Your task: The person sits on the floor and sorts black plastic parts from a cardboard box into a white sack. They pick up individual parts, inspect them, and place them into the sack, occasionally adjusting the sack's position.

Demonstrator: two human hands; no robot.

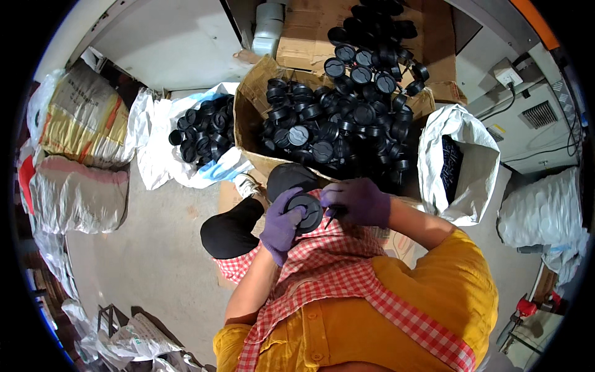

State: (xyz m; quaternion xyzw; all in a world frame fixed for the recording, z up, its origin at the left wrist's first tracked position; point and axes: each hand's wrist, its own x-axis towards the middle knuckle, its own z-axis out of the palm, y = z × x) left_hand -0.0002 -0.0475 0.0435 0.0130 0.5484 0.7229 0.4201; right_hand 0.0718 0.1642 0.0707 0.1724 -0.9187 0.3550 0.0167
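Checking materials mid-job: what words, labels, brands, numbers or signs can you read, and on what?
Nothing reads clearly enough to quote.
Yellow-and-white sack: dark print, too small.
White sack, lower left: green lettering, too small and creased.
Grey machine: small yellow label, unreadable.
Black round piece in the left hand: no lettering legible.

The grey floor (149,260) is well lit and faintly marked. A pale flat panel (167,43) stands at upper left. At right, a light-grey cabinet (524,139) bears a dark vent grille (538,115).
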